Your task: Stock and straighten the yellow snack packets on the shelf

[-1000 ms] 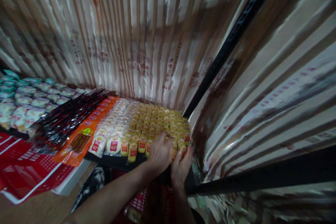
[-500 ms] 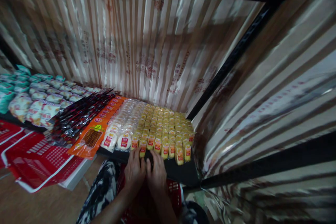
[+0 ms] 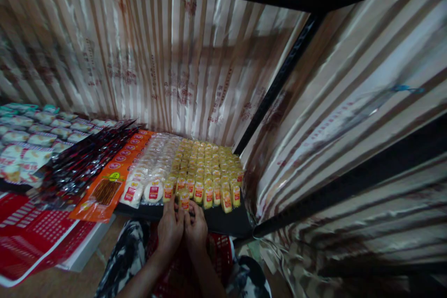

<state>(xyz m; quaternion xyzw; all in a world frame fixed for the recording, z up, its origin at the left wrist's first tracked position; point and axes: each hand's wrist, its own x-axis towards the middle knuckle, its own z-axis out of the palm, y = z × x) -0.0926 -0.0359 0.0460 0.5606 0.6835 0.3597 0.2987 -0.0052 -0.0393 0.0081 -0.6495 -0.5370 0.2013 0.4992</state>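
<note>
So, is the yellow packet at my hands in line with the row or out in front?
Out in front: the yellow packet partly covers packets behind, with the left hand and right hand at its lower end.

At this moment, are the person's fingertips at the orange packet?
No, the left hand and right hand have their fingertips at a small yellow packet, to the right of the orange packet in the picture.
</note>
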